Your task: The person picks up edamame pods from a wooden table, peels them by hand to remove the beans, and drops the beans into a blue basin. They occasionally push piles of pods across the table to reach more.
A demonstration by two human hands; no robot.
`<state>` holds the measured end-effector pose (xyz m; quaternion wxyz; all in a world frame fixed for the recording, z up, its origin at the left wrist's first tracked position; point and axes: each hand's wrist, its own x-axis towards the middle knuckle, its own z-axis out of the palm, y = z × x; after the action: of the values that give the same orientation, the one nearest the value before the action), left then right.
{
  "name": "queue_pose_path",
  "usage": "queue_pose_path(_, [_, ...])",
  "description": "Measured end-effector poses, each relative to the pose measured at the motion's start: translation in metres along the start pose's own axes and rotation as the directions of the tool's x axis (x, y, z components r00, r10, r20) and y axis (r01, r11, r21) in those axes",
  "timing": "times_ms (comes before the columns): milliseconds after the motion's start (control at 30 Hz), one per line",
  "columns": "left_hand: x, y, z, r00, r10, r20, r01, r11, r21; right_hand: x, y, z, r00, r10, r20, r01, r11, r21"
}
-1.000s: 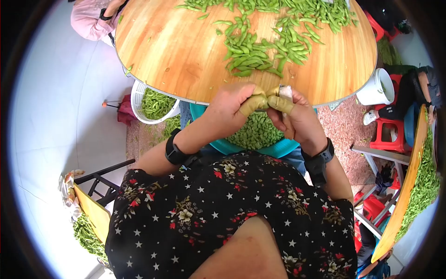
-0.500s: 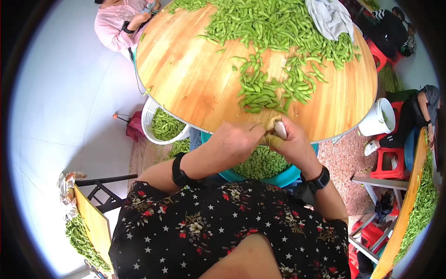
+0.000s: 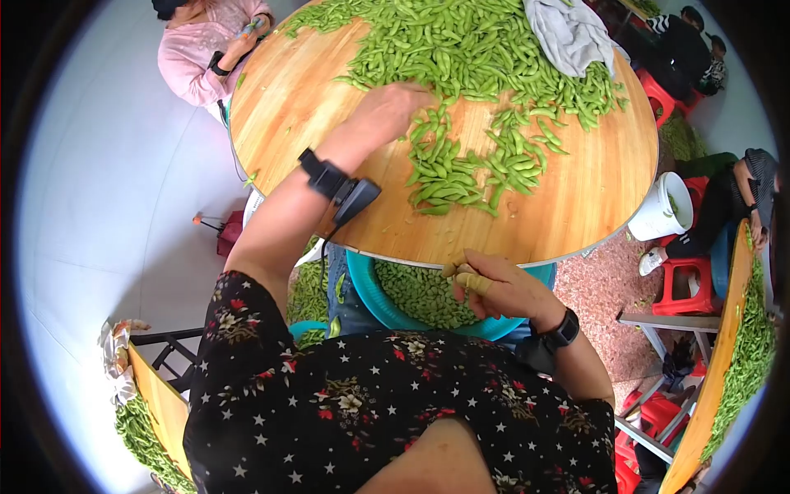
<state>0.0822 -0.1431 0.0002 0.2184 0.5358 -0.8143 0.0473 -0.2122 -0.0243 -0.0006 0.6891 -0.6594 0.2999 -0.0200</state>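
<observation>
Green edamame pods (image 3: 453,49) lie heaped over the far side of your wooden table (image 3: 280,132), with a looser cluster (image 3: 448,169) nearer you. Your left hand (image 3: 387,111) reaches to the heap's near edge, fingers pointing into it; blur hides whether they pinch a pod. Your right hand (image 3: 498,288) is half curled above the teal basin (image 3: 366,288) of shelled beans (image 3: 420,292), and whether it grips anything, you can't tell from this angle. Watch the bulky black device (image 3: 358,200) on your left wrist: its cable (image 3: 322,255) hangs past the table edge, so a quick pull back could snag it or sweep the loose cluster off. Two stray pods (image 3: 340,288) lie on your jeans (image 3: 354,317); a careless drag over the edge could drop whole ones among the beans.
</observation>
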Motion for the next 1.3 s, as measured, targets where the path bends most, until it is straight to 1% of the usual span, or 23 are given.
queue_pose_path(33, [0.007, 0.000, 0.004, 0.993, 0.096, 0.067, -0.094, 0.995, -0.043, -0.001, 0.003, 0.000, 1.000, -0.012, -0.025, 0.014, 0.997, 0.080])
queue_pose_path(67, [0.009, -0.001, 0.007, 0.993, 0.098, 0.068, -0.095, 0.994, -0.049, -0.001, 0.006, -0.002, 1.000, -0.007, -0.028, 0.009, 0.997, 0.082])
queue_pose_path(133, [0.010, 0.008, 0.004, 0.964, 0.087, 0.250, -0.075, 0.996, -0.056, -0.004, 0.015, -0.005, 0.999, 0.023, -0.046, -0.018, 0.995, 0.101])
queue_pose_path(167, [0.005, 0.009, 0.007, 0.961, 0.088, 0.261, -0.074, 0.995, -0.061, -0.004, 0.017, -0.004, 0.999, 0.027, -0.044, -0.022, 0.993, 0.113])
queue_pose_path(233, [-0.005, 0.016, 0.004, 0.988, 0.155, -0.024, -0.153, 0.985, 0.074, 0.000, 0.018, -0.007, 0.980, -0.081, -0.184, 0.106, 0.986, 0.131])
queue_pose_path(267, [-0.012, 0.021, 0.002, 0.988, 0.155, -0.016, -0.153, 0.985, 0.073, 0.002, 0.016, -0.008, 0.980, -0.080, -0.183, 0.106, 0.985, 0.139])
queue_pose_path(333, [-0.026, 0.062, -0.027, 0.993, -0.112, 0.032, 0.115, 0.985, -0.129, 0.006, 0.009, -0.006, 0.899, -0.239, -0.366, 0.300, 0.947, 0.119])
queue_pose_path(367, [-0.034, 0.081, -0.035, 0.993, -0.111, 0.042, 0.115, 0.984, -0.134, 0.006, 0.002, -0.009, 0.901, -0.249, -0.356, 0.307, 0.944, 0.116])
queue_pose_path(400, [-0.043, 0.099, -0.041, 0.982, -0.142, 0.127, 0.180, 0.908, -0.377, 0.008, 0.000, -0.008, 0.903, -0.236, -0.360, 0.297, 0.947, 0.125])
queue_pose_path(433, [-0.052, 0.113, -0.043, 0.964, -0.151, 0.218, 0.253, 0.767, -0.589, 0.010, -0.003, -0.006, 0.905, -0.204, -0.373, 0.306, 0.921, 0.240])
queue_pose_path(467, [-0.062, 0.121, -0.039, 0.963, -0.149, 0.225, 0.257, 0.760, -0.596, 0.012, -0.006, -0.004, 0.907, -0.173, -0.383, 0.316, 0.882, 0.349])
queue_pose_path(533, [-0.080, 0.128, -0.027, 0.983, -0.087, 0.159, 0.168, 0.761, -0.626, 0.014, -0.009, 0.001, 0.911, -0.166, -0.379, 0.286, 0.914, 0.289])
queue_pose_path(567, [-0.085, 0.131, -0.020, 0.991, -0.068, 0.113, 0.126, 0.736, -0.665, 0.020, -0.003, 0.005, 0.891, -0.205, -0.404, 0.349, 0.879, 0.324])
queue_pose_path(600, [-0.087, 0.135, -0.021, 0.991, -0.068, 0.118, 0.130, 0.732, -0.669, 0.022, 0.001, 0.008, 0.869, -0.244, -0.431, 0.412, 0.839, 0.356])
queue_pose_path(700, [-0.088, 0.144, -0.025, 0.983, -0.105, 0.150, 0.180, 0.682, -0.709, 0.018, -0.003, 0.011, 0.875, -0.227, -0.428, 0.400, 0.838, 0.372])
queue_pose_path(1000, [-0.087, 0.150, -0.028, 0.997, -0.065, 0.038, 0.073, 0.701, -0.709, 0.010, -0.005, 0.013, 0.889, -0.215, -0.405, 0.411, 0.765, 0.496])
queue_pose_path(1067, [-0.087, 0.151, -0.029, 0.997, 0.021, -0.075, -0.060, 0.819, -0.571, 0.007, -0.006, 0.013, 0.890, -0.210, -0.406, 0.397, 0.793, 0.462])
queue_pose_path(1100, [-0.091, 0.153, -0.031, 0.997, 0.021, -0.073, -0.060, 0.817, -0.574, 0.006, -0.007, 0.013, 0.890, -0.204, -0.408, 0.383, 0.819, 0.427])
queue_pose_path(1167, [-0.104, 0.158, -0.035, 0.992, 0.121, -0.018, -0.121, 0.942, -0.312, 0.002, -0.005, 0.016, 0.882, -0.243, -0.404, 0.411, 0.817, 0.405])
queue_pose_path(1200, [-0.105, 0.160, -0.028, 0.993, 0.117, -0.013, -0.115, 0.941, -0.317, 0.000, -0.003, 0.018, 0.873, -0.284, -0.397, 0.439, 0.813, 0.384])
queue_pose_path(1233, [-0.106, 0.162, -0.017, 0.991, 0.071, -0.115, -0.116, 0.880, -0.460, -0.001, -0.003, 0.017, 0.875, -0.277, -0.397, 0.434, 0.812, 0.390])
queue_pose_path(1267, [-0.108, 0.163, -0.009, 0.978, 0.009, -0.209, -0.133, 0.797, -0.589, -0.002, -0.004, 0.015, 0.923, -0.210, -0.322, 0.356, 0.782, 0.511])
queue_pose_path(1300, [-0.111, 0.164, -0.009, 0.979, 0.007, -0.206, -0.130, 0.795, -0.593, -0.002, -0.004, 0.012, 0.960, -0.149, -0.237, 0.267, 0.739, 0.619])
